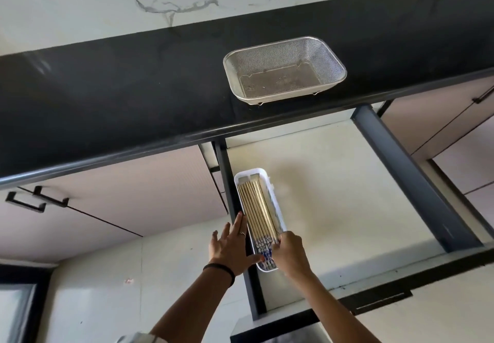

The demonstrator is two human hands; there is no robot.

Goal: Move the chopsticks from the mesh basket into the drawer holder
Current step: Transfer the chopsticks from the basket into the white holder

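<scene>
Now both hands point(232, 246) point(288, 252) flank the chopsticks point(258, 209) in the holder point(270, 182).

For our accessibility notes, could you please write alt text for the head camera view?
Both hands, left hand and right hand, settle chopsticks in a white holder inside an open drawer. An empty mesh basket sits on the black counter.
</scene>
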